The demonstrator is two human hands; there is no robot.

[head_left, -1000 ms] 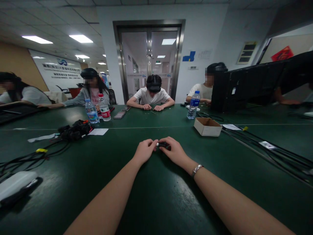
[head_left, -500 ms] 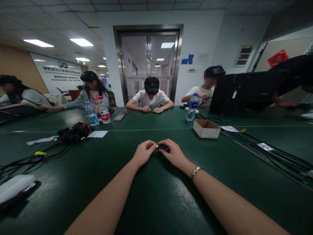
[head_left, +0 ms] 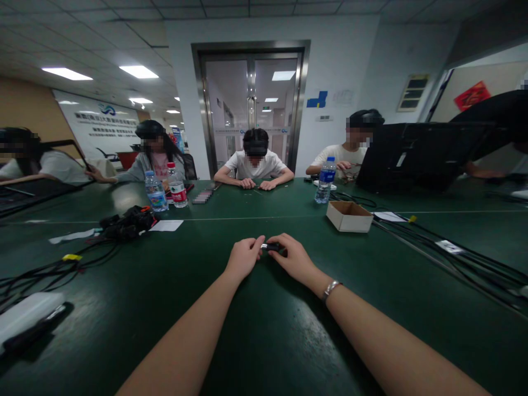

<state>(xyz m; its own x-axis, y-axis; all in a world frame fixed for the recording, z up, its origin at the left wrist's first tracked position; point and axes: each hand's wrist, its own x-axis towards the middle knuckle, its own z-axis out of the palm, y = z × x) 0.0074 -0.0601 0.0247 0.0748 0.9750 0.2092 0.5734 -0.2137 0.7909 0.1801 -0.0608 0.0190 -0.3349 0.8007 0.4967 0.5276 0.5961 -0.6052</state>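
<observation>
A small black stick-like object (head_left: 271,247) with a shiny silver end lies between my two hands, just above the table; its exact kind is too small to make out. My left hand (head_left: 242,258) is closed, thumb and fingers pinching the silver end. From the other side, my right hand (head_left: 293,255) grips the black part between thumb and fingertips. The fingers hide both ends of the object. A metal bracelet (head_left: 330,290) circles my right wrist.
An open cardboard box (head_left: 348,223) sits beyond my right hand, beside a water bottle (head_left: 325,181) and black cables (head_left: 466,264). To the left lie a dark bundle of gear (head_left: 127,223) and a white device (head_left: 31,316). Several people sit across the green table (head_left: 264,335).
My left thumb and fingers have shifted on the silver end, and more of the silver shows. My right hand keeps its grip. At far left, a person has raised a dark-framed panel.
</observation>
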